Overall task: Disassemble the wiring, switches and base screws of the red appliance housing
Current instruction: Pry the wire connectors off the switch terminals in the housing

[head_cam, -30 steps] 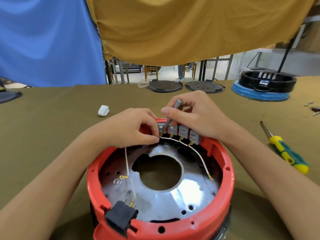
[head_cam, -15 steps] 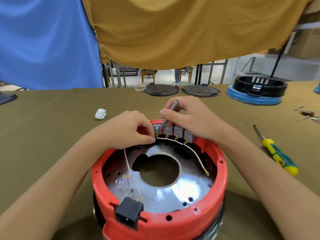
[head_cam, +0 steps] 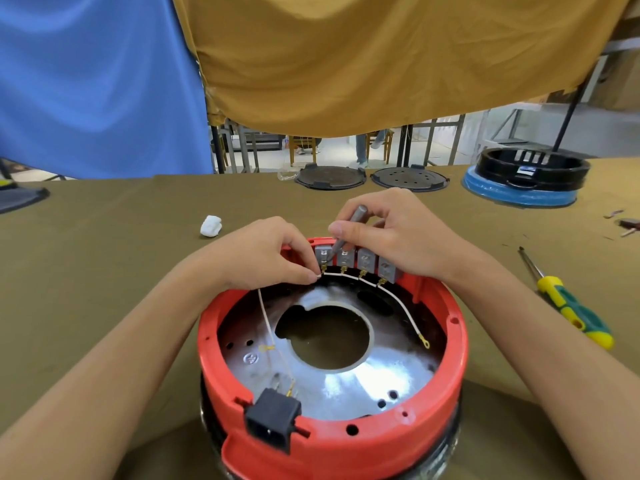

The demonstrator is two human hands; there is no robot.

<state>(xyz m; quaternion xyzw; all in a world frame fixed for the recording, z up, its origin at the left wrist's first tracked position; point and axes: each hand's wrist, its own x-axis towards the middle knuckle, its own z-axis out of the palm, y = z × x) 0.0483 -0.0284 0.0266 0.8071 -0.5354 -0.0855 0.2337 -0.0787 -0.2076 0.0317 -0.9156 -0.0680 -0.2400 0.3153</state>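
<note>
The red appliance housing point(head_cam: 446, 358) sits upside down in front of me, its shiny metal base plate point(head_cam: 367, 379) exposed. A row of grey switches point(head_cam: 365, 262) lines its far inner wall. A white wire point(head_cam: 401, 299) links their terminals and ends loose in a ring lug. My left hand point(head_cam: 263, 254) pinches the wire at the leftmost switch. My right hand point(head_cam: 398, 233) holds a thin grey metal tool point(head_cam: 349, 226), its tip at the leftmost switch. A black power socket point(head_cam: 272, 420) sits in the near rim.
A yellow-green screwdriver point(head_cam: 568, 303) lies on the olive table to the right. A white plastic piece point(head_cam: 210, 226) lies at the left. Two dark round plates point(head_cam: 330, 176) and a black-and-blue housing point(head_cam: 526, 181) stand at the back. Small metal parts point(head_cam: 623, 223) lie far right.
Both hands stay at the leftmost switch with little visible motion. The view has shifted slightly, so the housing sits a little more to the right in the frame.
</note>
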